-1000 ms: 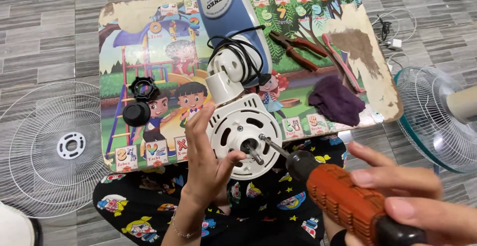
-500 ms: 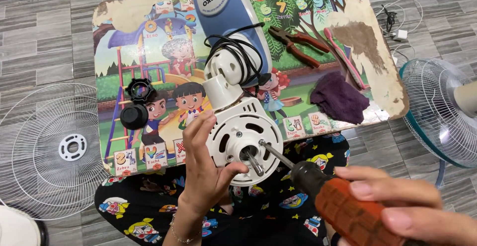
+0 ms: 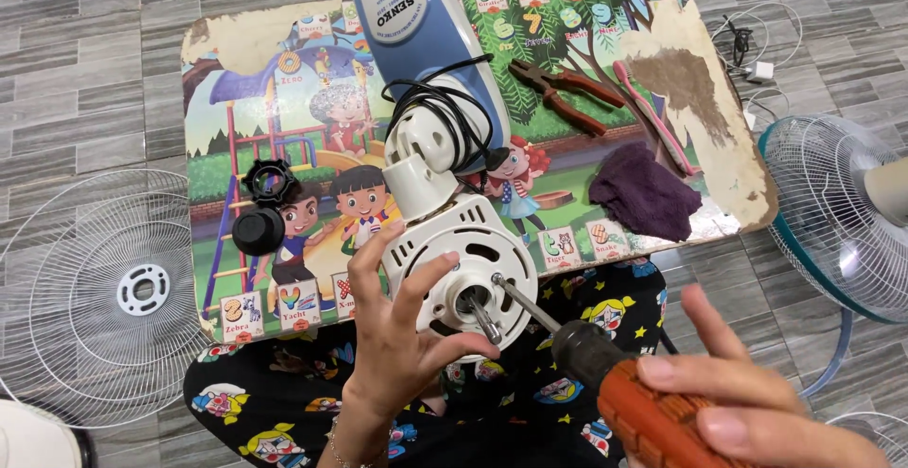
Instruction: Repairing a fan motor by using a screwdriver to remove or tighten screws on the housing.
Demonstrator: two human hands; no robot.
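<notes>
A white fan motor housing [image 3: 492,236] with a bare metal shaft lies at the near edge of a low cartoon-printed table [image 3: 284,99], joined to a blue and white fan stand [image 3: 416,24] wrapped in black cord. My left hand [image 3: 402,331] grips the housing's left rim, fingers spread over its face. My right hand [image 3: 757,411] holds an orange-handled screwdriver [image 3: 624,392]; its metal tip sits on the housing face just right of the shaft.
Two black plastic fan nuts [image 3: 263,208] lie on the table's left. Red-handled pliers [image 3: 563,95], a pink toothbrush [image 3: 657,118] and a purple cloth [image 3: 643,194] lie on its right. A white wire grille [image 3: 104,288] lies on the floor left; another fan [image 3: 842,213] stands right.
The screwdriver has shifted slightly lower and to the right while its tip stays on the housing. My left hand keeps its grip on the rim.
</notes>
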